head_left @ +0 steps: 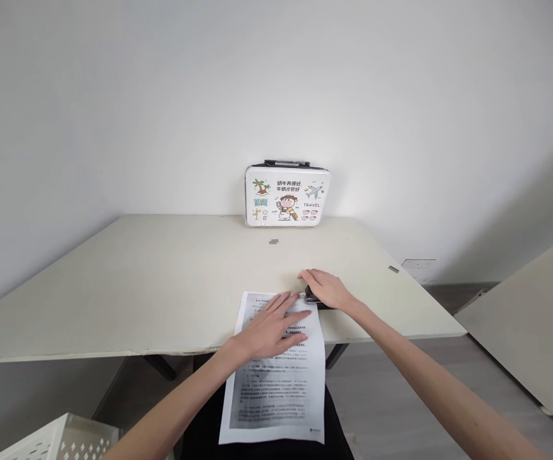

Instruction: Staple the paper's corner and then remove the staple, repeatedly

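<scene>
White printed paper (276, 409) — upper part on the tabletop (161, 287), lower part past its near edge. Left hand (267, 329): flat on the sheet, fingers spread. Black stapler (310, 296): at the sheet's upper right corner, right hand (328, 291) clasped over it. Cartoon-printed case (288, 198): upright at the back — small grey strips (273, 241) before it.

At the worktop's (161, 281) near edge, the left hand (276, 327) lies spread on a printed sheet (276, 393) that hangs over that edge — the right hand (328, 287) grips a dark stapler (310, 296) at the sheet's upper right corner. A white case (287, 197) stands at the far edge, small grey strips (273, 241) before it — another strip (394, 269) lies by the right edge.
</scene>
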`<state>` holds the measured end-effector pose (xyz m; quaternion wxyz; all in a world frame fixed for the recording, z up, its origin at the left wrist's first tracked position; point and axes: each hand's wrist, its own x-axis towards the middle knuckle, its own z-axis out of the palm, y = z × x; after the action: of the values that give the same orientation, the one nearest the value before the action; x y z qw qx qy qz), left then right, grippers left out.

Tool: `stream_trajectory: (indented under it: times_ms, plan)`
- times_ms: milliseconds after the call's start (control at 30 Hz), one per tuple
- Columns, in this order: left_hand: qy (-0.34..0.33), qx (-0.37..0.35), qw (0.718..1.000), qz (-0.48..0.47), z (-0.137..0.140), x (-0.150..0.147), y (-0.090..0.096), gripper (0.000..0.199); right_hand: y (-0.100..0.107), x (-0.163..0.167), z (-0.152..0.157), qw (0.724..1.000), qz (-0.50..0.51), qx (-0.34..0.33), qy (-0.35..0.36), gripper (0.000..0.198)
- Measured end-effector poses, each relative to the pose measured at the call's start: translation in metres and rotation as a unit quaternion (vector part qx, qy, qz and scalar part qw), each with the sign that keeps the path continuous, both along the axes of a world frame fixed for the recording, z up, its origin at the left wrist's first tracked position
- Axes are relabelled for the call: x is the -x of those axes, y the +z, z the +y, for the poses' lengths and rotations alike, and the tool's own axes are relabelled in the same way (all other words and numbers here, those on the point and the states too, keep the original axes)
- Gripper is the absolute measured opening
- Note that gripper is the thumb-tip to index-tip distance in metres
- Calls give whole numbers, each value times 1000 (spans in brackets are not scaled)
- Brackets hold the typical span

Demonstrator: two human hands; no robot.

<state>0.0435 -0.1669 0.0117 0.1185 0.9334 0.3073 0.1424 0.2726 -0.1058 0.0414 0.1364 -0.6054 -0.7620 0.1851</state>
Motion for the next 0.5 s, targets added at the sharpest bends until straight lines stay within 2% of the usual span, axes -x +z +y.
stream_trajectory:
  times_ms: [167, 500]
  plan:
    - [4, 7, 1000, 1, -2, -1, -1, 58, -1, -3, 2, 999, 34, 5, -6, 57]
    - [16, 19, 1000, 8, -5, -4, 0, 59, 1, -1, 1, 1000, 15, 10, -10, 55]
